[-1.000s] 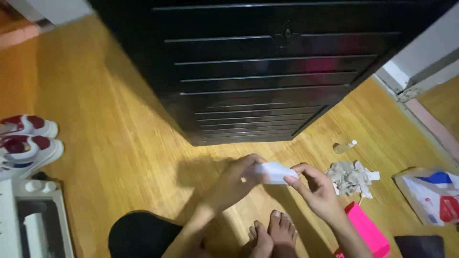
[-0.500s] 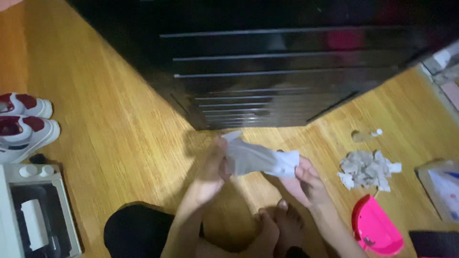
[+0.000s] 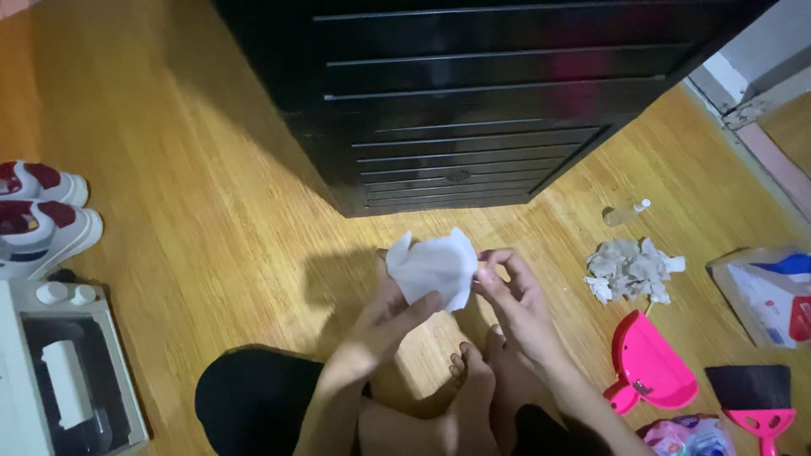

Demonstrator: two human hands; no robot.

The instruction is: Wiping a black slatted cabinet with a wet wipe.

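Both of my hands hold a white wipe [image 3: 435, 268] spread open just above the wooden floor. My left hand [image 3: 389, 317] grips its lower left part with the fingers curled under it. My right hand [image 3: 511, 291] pinches its right edge with the fingertips. My bare feet [image 3: 477, 384] rest on the floor right below the hands, and my knee in black cloth [image 3: 253, 405] is at the lower left. A black slatted cabinet [image 3: 473, 110] stands just beyond the wipe.
A pile of crumpled used wipes [image 3: 629, 270] and a small clear bottle [image 3: 625, 213] lie to the right. A pink dustpan [image 3: 646, 367], a brush [image 3: 756, 401] and a wipe packet [image 3: 764, 295] sit at the lower right. Red-and-white shoes [image 3: 38, 215] and a grey appliance [image 3: 63, 380] are at the left.
The folded wipe between my hands has been pulled open into a wider sheet. The view has shifted slightly, and my hands stay close together in front of the cabinet.
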